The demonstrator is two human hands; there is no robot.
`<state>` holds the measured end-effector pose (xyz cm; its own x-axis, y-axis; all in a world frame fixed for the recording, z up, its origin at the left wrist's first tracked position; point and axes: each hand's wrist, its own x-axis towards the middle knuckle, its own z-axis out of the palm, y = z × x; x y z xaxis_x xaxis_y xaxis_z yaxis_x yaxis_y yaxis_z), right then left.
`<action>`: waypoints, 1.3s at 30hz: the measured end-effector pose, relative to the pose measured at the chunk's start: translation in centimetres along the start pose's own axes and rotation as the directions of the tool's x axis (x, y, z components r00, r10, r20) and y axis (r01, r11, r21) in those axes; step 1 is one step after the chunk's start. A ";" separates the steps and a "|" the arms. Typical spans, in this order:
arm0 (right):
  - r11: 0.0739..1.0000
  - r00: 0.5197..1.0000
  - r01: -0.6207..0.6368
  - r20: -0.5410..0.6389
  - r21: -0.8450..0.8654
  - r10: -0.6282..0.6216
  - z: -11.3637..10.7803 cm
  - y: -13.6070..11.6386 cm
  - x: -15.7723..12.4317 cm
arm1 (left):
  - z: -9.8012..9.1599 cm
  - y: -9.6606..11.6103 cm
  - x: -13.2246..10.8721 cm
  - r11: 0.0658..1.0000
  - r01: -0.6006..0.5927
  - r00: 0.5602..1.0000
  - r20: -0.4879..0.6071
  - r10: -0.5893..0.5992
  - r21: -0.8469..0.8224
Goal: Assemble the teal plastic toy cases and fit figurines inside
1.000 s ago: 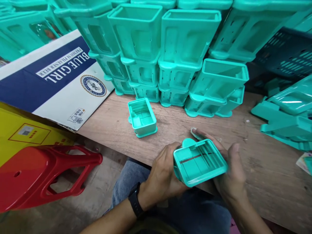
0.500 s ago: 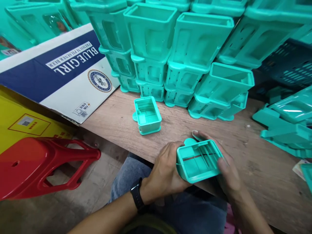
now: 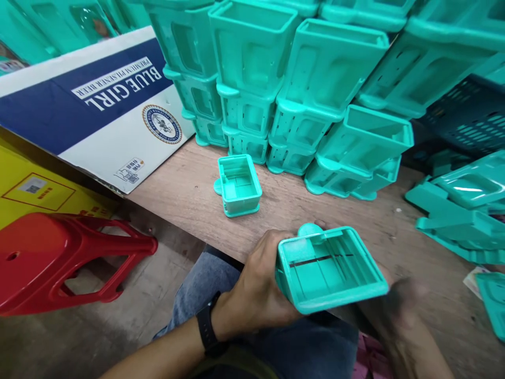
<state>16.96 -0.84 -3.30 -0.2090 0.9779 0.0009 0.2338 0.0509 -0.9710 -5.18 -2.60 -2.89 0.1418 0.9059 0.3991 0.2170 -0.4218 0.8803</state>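
My left hand (image 3: 260, 289) is wrapped round the left side of a teal plastic box (image 3: 315, 279), above the front edge of the table. The box's open mouth tilts toward me, showing ribs along its inner wall and a dark slit in its floor. Smeared by motion, my right hand (image 3: 400, 310) is at the box's right end; its fingers are partly hidden, and whether they touch the box cannot be made out. A smaller-looking teal box (image 3: 241, 205) stands on the wooden table (image 3: 181, 195), open side up, beyond my left hand.
Stacked teal boxes (image 3: 252, 58) line the back of the table. A Blue Girl beer carton (image 3: 114, 100) leans at the left, above a red stool (image 3: 35, 258) and a yellow box (image 3: 39, 184). Loose teal parts (image 3: 465, 221) lie at the right, near a dark crate (image 3: 465, 116).
The held box has come closer to me and looks larger. My right hand has slid off its right side, down and to the right. My left hand keeps its grip.
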 end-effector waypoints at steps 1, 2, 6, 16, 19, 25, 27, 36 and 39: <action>0.987 0.997 -0.066 -0.027 0.150 0.071 0.7 -0.5 0.2 | 0.0 0.2 0.0 0.999 -0.034 0.999 0.003 0.034 -0.016; 0.937 0.986 -0.146 -0.036 0.317 0.166 1.3 -1.0 0.5 | 0.0 0.3 0.1 0.997 -0.071 0.997 0.009 0.071 -0.033; 0.681 0.918 -0.318 0.034 0.659 0.396 3.3 -2.6 1.5 | 0.3 0.4 -0.1 0.984 -0.143 0.989 0.011 0.145 -0.108; 0.729 0.947 -0.214 -0.044 0.651 0.317 3.9 -1.7 1.4 | 0.2 0.6 0.1 0.997 -0.005 1.000 0.027 0.007 -0.080; 0.721 0.946 -0.092 -0.166 0.687 0.279 4.4 -3.1 1.8 | 1.0 1.2 -0.2 0.991 0.099 0.990 -0.095 -0.107 -0.091; 0.600 0.856 -0.037 -0.284 0.799 0.431 6.0 -5.1 2.3 | 2.9 2.0 -0.8 0.993 0.058 0.977 -0.197 -0.078 -0.105; 0.581 0.850 0.000 -0.306 0.814 0.429 6.3 -5.5 2.2 | 3.2 1.9 -1.0 0.993 0.023 0.976 -0.214 -0.048 -0.115; 0.595 0.766 -0.126 -0.303 0.793 0.566 5.8 -5.0 2.0 | 3.3 2.3 -1.8 0.996 0.073 0.962 -0.260 -0.085 -0.053; 0.638 0.810 -0.075 -0.327 0.766 0.487 6.3 -5.2 2.1 | 3.2 2.0 -1.9 0.982 0.112 0.964 -0.225 -0.146 -0.154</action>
<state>9.34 -0.31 0.20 0.2550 0.8830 -0.3942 -0.5627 -0.1960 -0.8031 -1.90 -5.26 -2.68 -0.1119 0.9428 0.3140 0.0801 -0.3064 0.9485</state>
